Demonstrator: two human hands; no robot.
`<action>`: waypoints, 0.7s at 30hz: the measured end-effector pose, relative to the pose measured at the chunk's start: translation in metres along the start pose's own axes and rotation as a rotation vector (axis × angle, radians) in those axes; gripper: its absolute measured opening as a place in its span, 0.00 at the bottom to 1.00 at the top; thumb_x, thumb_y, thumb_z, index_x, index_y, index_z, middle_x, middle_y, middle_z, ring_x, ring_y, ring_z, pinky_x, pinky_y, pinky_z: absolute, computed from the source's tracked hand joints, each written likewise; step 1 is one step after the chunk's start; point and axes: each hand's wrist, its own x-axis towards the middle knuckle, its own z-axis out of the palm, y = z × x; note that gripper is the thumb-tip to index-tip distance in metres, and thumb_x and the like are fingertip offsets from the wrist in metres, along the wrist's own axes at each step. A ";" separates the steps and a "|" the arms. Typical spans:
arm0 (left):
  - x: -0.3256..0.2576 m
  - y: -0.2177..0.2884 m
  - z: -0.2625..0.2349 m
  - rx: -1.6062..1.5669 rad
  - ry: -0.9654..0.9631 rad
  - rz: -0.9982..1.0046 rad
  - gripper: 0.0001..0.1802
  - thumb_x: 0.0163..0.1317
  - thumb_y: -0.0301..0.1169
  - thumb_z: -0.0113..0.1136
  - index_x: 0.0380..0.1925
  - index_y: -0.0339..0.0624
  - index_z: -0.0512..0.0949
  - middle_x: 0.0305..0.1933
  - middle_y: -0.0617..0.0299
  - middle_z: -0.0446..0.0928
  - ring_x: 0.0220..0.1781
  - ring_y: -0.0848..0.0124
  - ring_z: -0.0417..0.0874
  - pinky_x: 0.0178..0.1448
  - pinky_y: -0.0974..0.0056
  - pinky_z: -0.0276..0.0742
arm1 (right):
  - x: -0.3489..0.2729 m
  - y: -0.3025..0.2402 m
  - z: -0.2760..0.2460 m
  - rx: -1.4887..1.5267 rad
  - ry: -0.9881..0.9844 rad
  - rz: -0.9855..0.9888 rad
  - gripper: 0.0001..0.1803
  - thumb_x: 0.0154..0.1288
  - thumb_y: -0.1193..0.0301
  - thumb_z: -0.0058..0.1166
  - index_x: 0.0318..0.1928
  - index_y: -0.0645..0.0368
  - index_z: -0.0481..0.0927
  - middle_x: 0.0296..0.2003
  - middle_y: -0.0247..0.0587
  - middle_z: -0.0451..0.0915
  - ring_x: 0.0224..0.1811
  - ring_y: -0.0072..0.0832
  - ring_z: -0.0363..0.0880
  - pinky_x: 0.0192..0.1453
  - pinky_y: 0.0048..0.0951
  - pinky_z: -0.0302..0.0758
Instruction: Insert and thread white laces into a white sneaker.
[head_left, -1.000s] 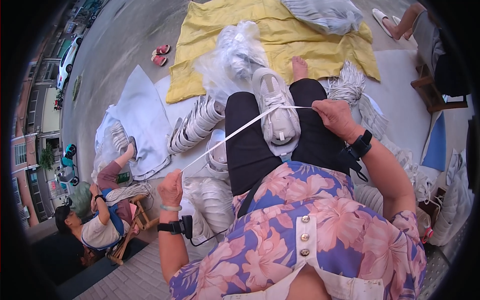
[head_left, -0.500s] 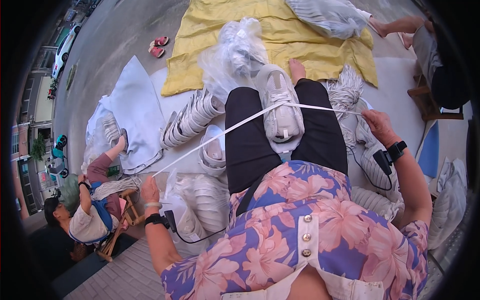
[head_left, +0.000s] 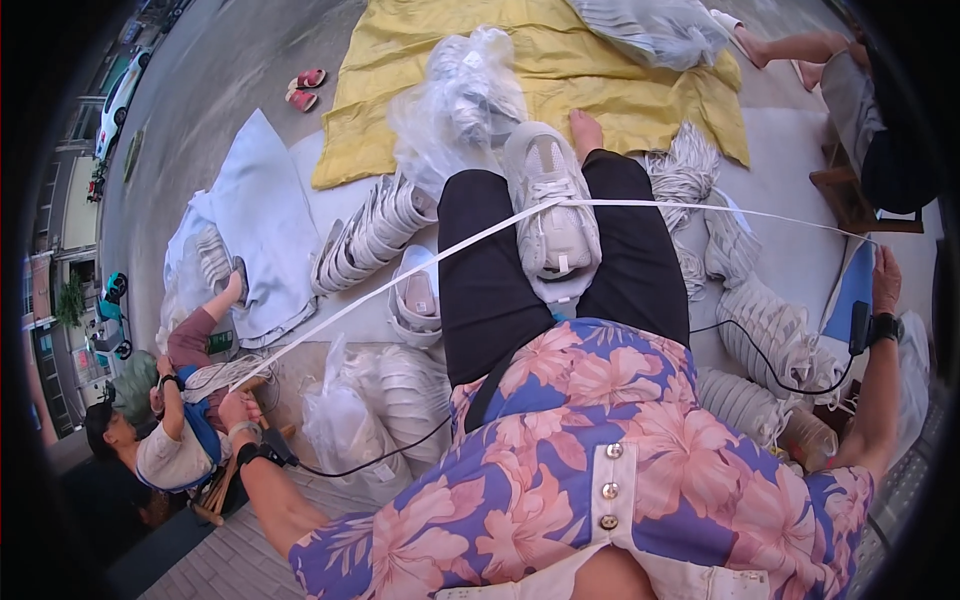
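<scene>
A white and beige sneaker [head_left: 556, 215] rests between my black-trousered thighs, its heel toward me. From its eyelets a white shoelace [head_left: 400, 278] runs out to both sides. My left hand [head_left: 240, 408] is closed on one end, out at the left near a co-worker. Far out to the right, my right hand [head_left: 886, 280] is closed on the other end. Both lengths look drawn out, the left one straight and the right one slightly bowed. A dark band with a cabled box sits on each of my wrists.
Stacked shoe uppers [head_left: 375, 235] lie left of my legs, with bagged ones [head_left: 400, 400] nearer. Shoelace bundles [head_left: 685, 170] and more uppers [head_left: 770, 335] lie right. Ahead is a yellow sheet [head_left: 420, 45]. A co-worker [head_left: 175, 430] sits at left; another person's legs [head_left: 800, 50] show far right.
Both hands have moved outward, the left down and left, the right far to the right, and the shoelace ends have been drawn farther out from the sneaker.
</scene>
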 end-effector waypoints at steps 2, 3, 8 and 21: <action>-0.031 0.033 0.044 0.231 -0.382 -0.126 0.17 0.61 0.41 0.46 0.19 0.43 0.70 0.11 0.62 0.69 0.06 0.76 0.63 0.09 0.71 0.57 | -0.035 0.054 0.060 0.415 -0.486 0.641 0.16 0.67 0.60 0.42 0.32 0.58 0.76 0.17 0.35 0.73 0.16 0.26 0.71 0.19 0.28 0.70; -0.049 0.039 0.064 0.219 -0.554 -0.146 0.18 0.61 0.40 0.46 0.18 0.41 0.71 0.10 0.61 0.70 0.05 0.75 0.64 0.09 0.71 0.58 | -0.044 -0.013 0.077 0.541 -0.564 0.685 0.17 0.65 0.59 0.41 0.25 0.55 0.71 0.10 0.26 0.59 0.10 0.16 0.57 0.10 0.22 0.56; -0.211 0.125 0.197 0.071 -1.449 -0.038 0.21 0.65 0.42 0.47 0.23 0.36 0.75 0.13 0.61 0.72 0.07 0.81 0.65 0.11 0.78 0.58 | -0.062 -0.263 0.025 1.390 -1.346 0.704 0.10 0.65 0.66 0.45 0.30 0.58 0.72 0.13 0.25 0.62 0.11 0.13 0.56 0.17 0.20 0.64; -0.330 0.234 0.342 -0.261 -1.163 0.285 0.12 0.64 0.39 0.48 0.29 0.42 0.70 0.14 0.66 0.68 0.09 0.82 0.58 0.12 0.75 0.52 | -0.027 -0.413 0.064 1.725 -1.037 0.558 0.09 0.62 0.69 0.53 0.42 0.56 0.80 0.29 0.24 0.76 0.29 0.11 0.70 0.30 0.14 0.68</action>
